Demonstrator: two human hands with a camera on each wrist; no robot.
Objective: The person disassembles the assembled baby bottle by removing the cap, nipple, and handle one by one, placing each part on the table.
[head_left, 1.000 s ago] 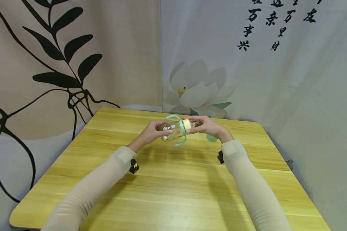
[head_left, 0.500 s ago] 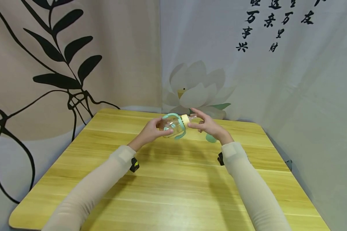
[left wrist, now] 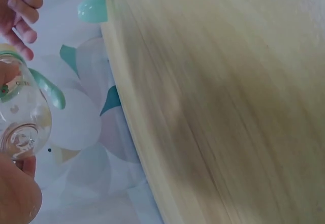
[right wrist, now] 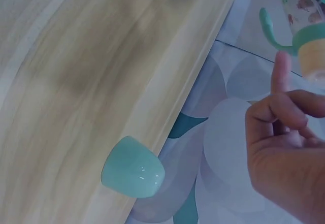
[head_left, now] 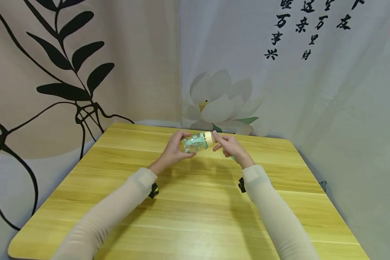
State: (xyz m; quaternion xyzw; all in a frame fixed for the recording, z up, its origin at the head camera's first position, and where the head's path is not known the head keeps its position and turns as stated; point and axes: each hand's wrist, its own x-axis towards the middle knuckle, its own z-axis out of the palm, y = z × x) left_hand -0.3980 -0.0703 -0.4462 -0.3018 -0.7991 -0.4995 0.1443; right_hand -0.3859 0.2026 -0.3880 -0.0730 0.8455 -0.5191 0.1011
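A clear baby bottle (head_left: 192, 143) with a pale yellow collar (head_left: 209, 139) and mint-green handles lies sideways in the air over the table's far part. Its base end is gripped by my left hand (head_left: 176, 147), thumb below and fingers above. The teat end points right, toward my right hand (head_left: 231, 147), whose index finger is stretched out right by the teat while other fingers bend loosely. In the right wrist view one finger (right wrist: 281, 74) stands straight close to the collar. A mint-green cap (right wrist: 133, 168) rests near the table edge, mostly hidden behind the right hand in the head view.
The light wooden table (head_left: 195, 213) has its far edge just behind the bottle. Behind it hang a beige cloth with black leaves (head_left: 65, 91) and a white cloth with a printed lotus (head_left: 225, 101).
My right fingers have come off the collar, spread, then moved in with the index finger at the teat. The bottle has rolled in my left hand, turning one handle toward the head camera.
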